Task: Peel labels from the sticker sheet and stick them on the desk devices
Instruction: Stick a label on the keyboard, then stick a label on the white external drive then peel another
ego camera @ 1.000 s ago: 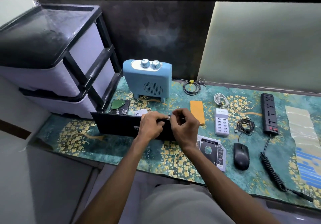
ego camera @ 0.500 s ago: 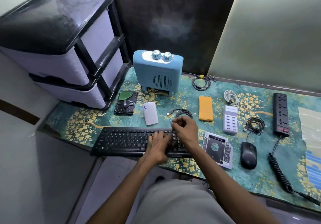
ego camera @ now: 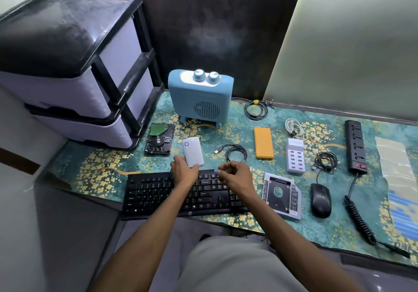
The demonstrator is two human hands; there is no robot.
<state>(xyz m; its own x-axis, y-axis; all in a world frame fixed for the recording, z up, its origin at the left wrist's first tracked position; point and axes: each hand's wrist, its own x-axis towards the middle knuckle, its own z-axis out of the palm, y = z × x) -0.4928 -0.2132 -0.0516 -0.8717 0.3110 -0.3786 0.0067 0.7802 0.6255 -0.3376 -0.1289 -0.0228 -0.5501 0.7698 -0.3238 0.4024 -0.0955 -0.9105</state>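
Observation:
My right hand (ego camera: pixel 236 176) hovers over the far edge of the black keyboard (ego camera: pixel 158 194) and pinches a small blue label (ego camera: pixel 216 170) at its fingertips. My left hand (ego camera: pixel 182 171) reaches past the keyboard and grips the near left corner of the white pocket device (ego camera: pixel 192 151). The sticker sheet (ego camera: pixel 401 178) lies at the far right of the desk, with blue labels on its near part. Other devices lie around: a hard drive (ego camera: pixel 159 142), an orange power bank (ego camera: pixel 263 142), a white USB hub (ego camera: pixel 295 156), a black mouse (ego camera: pixel 320 200) and a power strip (ego camera: pixel 355 145).
A blue heater (ego camera: pixel 200 98) stands at the back. A drawer unit (ego camera: pixel 74 72) fills the left side. Coiled cables (ego camera: pixel 235 153) lie between the devices, and a drive caddy (ego camera: pixel 281 193) sits right of the keyboard. A patterned mat (ego camera: pixel 101 167) covers the desk.
The keyboard, held tilted up a second ago, now lies flat. My left hand has moved off it onto the white device. My right hand has lifted slightly with the blue label.

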